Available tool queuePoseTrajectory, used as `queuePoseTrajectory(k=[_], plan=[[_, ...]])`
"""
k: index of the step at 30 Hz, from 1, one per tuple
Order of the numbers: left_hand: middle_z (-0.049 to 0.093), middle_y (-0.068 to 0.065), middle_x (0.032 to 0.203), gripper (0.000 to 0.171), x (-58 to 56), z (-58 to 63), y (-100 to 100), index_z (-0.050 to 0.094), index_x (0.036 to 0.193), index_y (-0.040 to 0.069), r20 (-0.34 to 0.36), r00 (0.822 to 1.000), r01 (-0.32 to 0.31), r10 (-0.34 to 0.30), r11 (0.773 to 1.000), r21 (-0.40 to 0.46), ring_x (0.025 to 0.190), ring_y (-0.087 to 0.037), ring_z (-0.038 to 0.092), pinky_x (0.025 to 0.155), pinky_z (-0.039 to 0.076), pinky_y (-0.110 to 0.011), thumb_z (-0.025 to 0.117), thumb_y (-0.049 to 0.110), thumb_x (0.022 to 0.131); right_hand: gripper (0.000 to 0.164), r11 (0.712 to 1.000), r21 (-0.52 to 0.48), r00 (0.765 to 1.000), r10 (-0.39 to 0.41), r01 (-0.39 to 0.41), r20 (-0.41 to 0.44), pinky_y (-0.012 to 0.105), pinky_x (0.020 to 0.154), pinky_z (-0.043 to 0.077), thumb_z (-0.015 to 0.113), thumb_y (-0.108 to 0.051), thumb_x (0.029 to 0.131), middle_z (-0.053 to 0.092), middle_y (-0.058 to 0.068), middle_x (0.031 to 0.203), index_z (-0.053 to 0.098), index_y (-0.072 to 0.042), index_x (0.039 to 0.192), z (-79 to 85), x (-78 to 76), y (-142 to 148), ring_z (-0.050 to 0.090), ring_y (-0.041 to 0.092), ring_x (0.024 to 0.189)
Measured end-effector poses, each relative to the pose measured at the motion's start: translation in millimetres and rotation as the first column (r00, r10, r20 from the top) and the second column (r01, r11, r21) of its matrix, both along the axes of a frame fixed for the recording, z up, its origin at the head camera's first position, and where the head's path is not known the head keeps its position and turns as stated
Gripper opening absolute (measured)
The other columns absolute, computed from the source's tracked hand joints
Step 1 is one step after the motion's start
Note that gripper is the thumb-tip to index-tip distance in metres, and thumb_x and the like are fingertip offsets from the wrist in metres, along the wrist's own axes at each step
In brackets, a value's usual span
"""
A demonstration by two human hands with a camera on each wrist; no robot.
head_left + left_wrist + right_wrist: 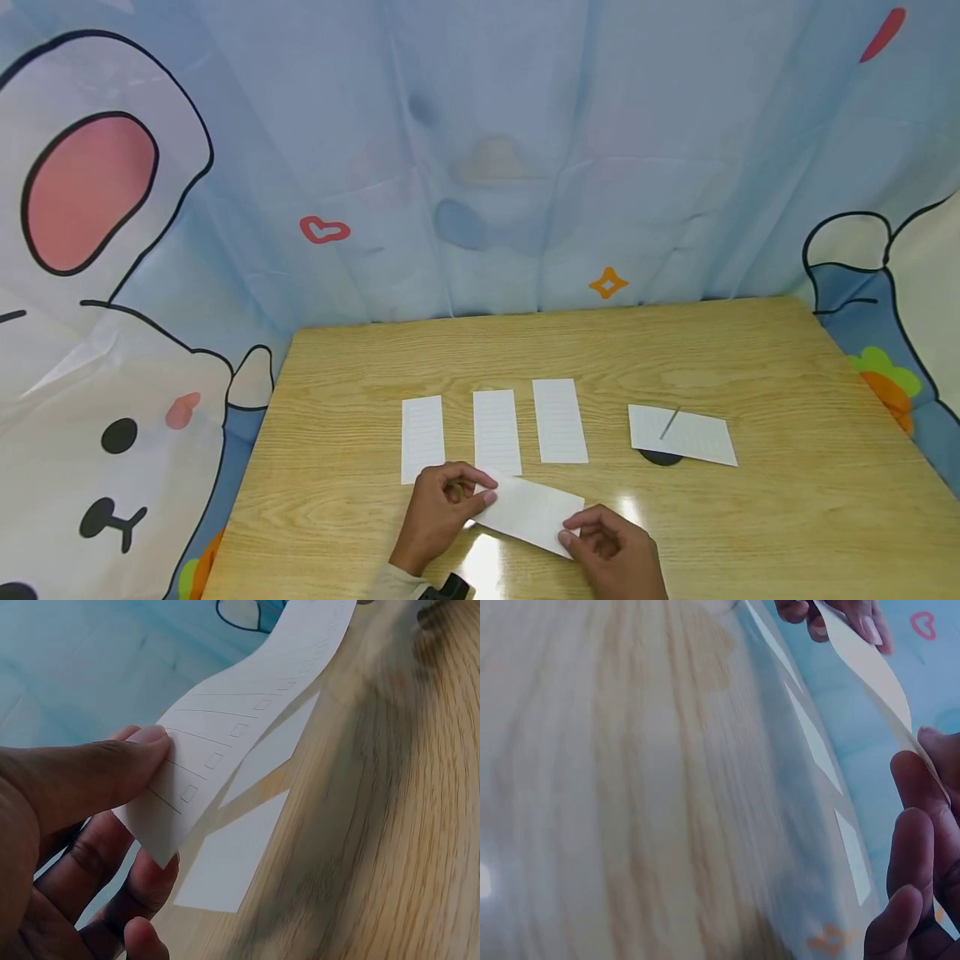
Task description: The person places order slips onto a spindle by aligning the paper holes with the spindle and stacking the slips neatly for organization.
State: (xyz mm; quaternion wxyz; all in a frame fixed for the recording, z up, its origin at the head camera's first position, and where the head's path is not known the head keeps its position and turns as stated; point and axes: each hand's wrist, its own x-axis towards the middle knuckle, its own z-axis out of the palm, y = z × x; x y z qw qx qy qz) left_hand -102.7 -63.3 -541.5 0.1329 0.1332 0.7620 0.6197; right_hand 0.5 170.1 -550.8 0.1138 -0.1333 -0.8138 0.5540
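Observation:
Both hands hold a white checklist slip [528,510] above the near part of the table. My left hand [442,508] pinches its left end between thumb and fingers. At the other end, my right hand [618,550] pinches the right edge. Printed lines and small checkbox squares show on the slip's face in the left wrist view, where the paper [217,727] bends in a gentle curve. Beyond the hands, three lined slips lie upright in a row: a left one [422,437], a middle one [497,429] and a right one [560,421].
On the right of the wooden table [810,500] lies another lined paper [705,433] with a thin grey stick [670,423] across it. A black round thing [660,458] shows from beneath its near edge. A blue cartoon-printed curtain [495,275] hangs behind the table.

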Motion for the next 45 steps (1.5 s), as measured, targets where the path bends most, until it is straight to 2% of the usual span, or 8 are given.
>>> queuePoseTrajectory(k=[10,13,20,25,33,38,45], plan=[[0.073,-0.009,0.086,0.010,0.5,1.5,11.7,0.082,0.096,0.019,-0.033,0.999,0.034,-0.034,0.999,-0.018,0.067,-0.003,0.057,0.061,0.050,-0.019,0.087,0.025,0.090,0.025,0.998,0.061,0.998,0.011,-0.008,-0.056,0.023,0.052,0.048,0.091,-0.002,0.080,0.060,-0.008,0.067,0.077,-0.022,0.085,0.1,-0.6,15.4,0.054,0.004,0.056],[0.072,-0.009,0.085,0.009,1.0,1.2,14.7,0.082,0.095,0.019,-0.045,0.998,0.040,-0.041,0.999,-0.022,0.067,-0.003,0.058,0.061,0.050,-0.020,0.087,0.025,0.090,0.025,0.997,0.077,0.999,0.002,0.001,-0.038,0.023,0.053,0.049,0.090,-0.001,0.081,0.063,-0.008,0.068,0.077,-0.022,0.085,1.9,-1.5,20.7,0.055,0.005,0.056],[0.072,-0.003,0.087,0.008,1.7,0.9,24.3,0.082,0.093,0.022,-0.082,0.995,0.050,-0.055,0.997,-0.063,0.077,-0.004,0.061,0.071,0.054,-0.023,0.087,0.028,0.090,0.018,0.990,0.130,0.997,-0.053,0.045,0.053,0.025,0.058,0.052,0.086,-0.005,0.088,0.068,-0.006,0.071,0.079,-0.021,0.087,13.5,-4.7,36.3,0.058,0.008,0.061],[0.073,0.000,0.085,0.009,1.6,2.2,34.0,0.082,0.092,0.023,-0.120,0.991,0.054,-0.064,0.995,-0.083,0.079,-0.003,0.061,0.071,0.052,-0.022,0.087,0.031,0.090,0.017,0.982,0.178,0.996,-0.076,0.066,0.049,0.023,0.060,0.051,0.086,-0.006,0.088,0.066,-0.005,0.074,0.080,-0.022,0.089,18.1,-5.5,48.6,0.058,0.008,0.063],[0.074,0.002,0.085,0.008,0.5,7.8,45.9,0.081,0.093,0.027,-0.153,0.985,0.062,-0.074,0.994,-0.085,0.080,-0.003,0.060,0.072,0.051,-0.024,0.086,0.034,0.091,0.011,0.983,0.171,0.995,-0.081,0.071,0.051,0.023,0.060,0.053,0.085,-0.009,0.090,0.071,-0.005,0.077,0.081,-0.018,0.094,26.3,-5.4,60.5,0.061,0.008,0.063],[0.074,0.004,0.084,0.007,-2.4,14.7,52.9,0.082,0.093,0.027,-0.192,0.978,0.067,-0.081,0.995,-0.077,0.080,-0.003,0.059,0.070,0.051,-0.027,0.086,0.032,0.091,0.009,0.983,0.168,0.997,-0.076,0.072,0.016,0.020,0.061,0.053,0.084,-0.009,0.092,0.072,-0.004,0.080,0.081,-0.016,0.096,32.3,-7.3,68.8,0.063,0.007,0.065],[0.072,0.002,0.084,0.007,-2.8,20.8,61.8,0.081,0.095,0.025,-0.198,0.976,0.078,-0.087,0.995,-0.057,0.077,0.000,0.057,0.067,0.044,-0.019,0.084,0.031,0.093,0.011,0.979,0.189,0.997,-0.062,0.072,-0.055,0.017,0.061,0.052,0.084,-0.006,0.091,0.072,-0.005,0.081,0.080,-0.015,0.095,36.5,-10.0,78.2,0.064,0.007,0.066]])
